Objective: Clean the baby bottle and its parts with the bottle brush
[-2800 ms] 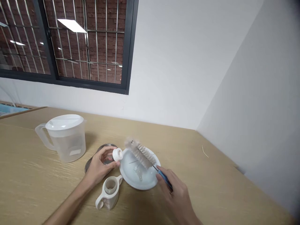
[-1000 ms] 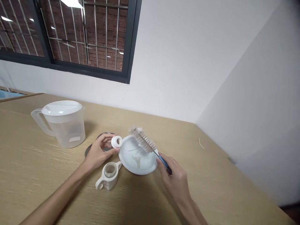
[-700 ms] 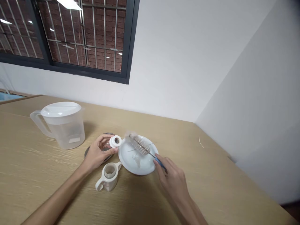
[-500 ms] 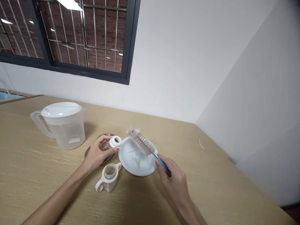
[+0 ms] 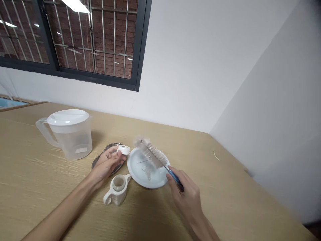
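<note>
A white ring-shaped bottle collar [image 5: 123,149] is pinched in my left hand [image 5: 106,164], above a metal tray [image 5: 110,146]. My right hand [image 5: 187,192] grips the blue handle of a bottle brush [image 5: 153,155]. Its pale bristles point up and left over a white plate [image 5: 140,180]. On that plate lies a small clear piece [image 5: 147,173], possibly a nipple, beside a thin rod. Below my left hand stands a two-handled baby bottle [image 5: 118,189], upright and open at the top.
A lidded clear plastic pitcher [image 5: 75,139] stands at the left of the wooden table [image 5: 238,207]. Far to the right lies a thin pale strip [image 5: 216,154]. A white wall [image 5: 185,67] and a barred window [image 5: 92,40] rise behind.
My left hand has turned the collar, so its opening now faces more upward and it shows edge-on. The brush stays nearly in place over the plate.
</note>
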Action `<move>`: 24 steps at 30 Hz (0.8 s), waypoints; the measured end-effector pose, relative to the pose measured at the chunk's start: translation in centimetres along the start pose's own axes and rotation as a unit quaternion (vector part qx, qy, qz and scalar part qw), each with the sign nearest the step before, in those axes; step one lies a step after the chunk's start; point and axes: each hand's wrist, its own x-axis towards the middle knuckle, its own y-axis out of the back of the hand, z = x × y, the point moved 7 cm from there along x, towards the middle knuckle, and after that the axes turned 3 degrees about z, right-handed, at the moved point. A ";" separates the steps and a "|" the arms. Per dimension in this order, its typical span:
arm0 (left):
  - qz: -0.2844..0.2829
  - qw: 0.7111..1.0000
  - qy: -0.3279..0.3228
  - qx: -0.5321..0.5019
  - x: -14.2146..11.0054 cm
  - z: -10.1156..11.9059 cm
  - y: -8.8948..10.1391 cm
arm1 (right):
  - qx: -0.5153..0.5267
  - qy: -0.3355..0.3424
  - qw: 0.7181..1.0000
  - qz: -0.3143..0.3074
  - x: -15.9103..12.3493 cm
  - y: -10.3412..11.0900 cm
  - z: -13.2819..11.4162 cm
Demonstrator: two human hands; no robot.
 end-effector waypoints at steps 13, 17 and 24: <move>-0.006 1.000 0.010 0.007 0.0 0.0 0.0 | -0.023 -0.003 1.000 -0.005 -0.2 -0.3 0.5; -0.002 1.000 0.001 0.020 -0.1 0.1 0.0 | 0.008 0.020 0.999 -0.027 -0.3 -0.6 -0.4; -0.004 1.000 0.015 -0.003 -0.3 0.5 -0.4 | -0.031 -0.001 0.999 -0.039 -0.5 -1.0 0.4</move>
